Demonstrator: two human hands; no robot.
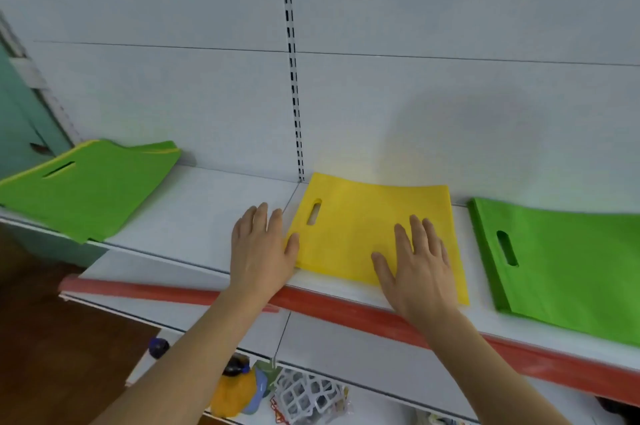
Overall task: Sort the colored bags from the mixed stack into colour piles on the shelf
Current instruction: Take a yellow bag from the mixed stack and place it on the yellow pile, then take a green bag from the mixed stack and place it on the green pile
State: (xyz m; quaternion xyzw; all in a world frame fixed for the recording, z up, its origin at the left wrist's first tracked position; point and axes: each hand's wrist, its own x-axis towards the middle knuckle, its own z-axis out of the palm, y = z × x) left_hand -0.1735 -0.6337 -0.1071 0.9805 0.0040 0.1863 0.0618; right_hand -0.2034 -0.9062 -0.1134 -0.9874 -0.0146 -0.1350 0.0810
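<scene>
Two flat hands square my yellow bag [363, 234]: left hand [261, 248] at its 9 o'clock edge, right hand [417, 261] pressing with straight, slightly spread fingers [401, 237]; I keep both level.

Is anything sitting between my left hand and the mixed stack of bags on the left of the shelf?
Nothing visible does. Between the left hand, beside the yellow bag, and the mixed stack there is only bare white shelf. The right hand lies flat on the yellow bag, away from that path.
</scene>
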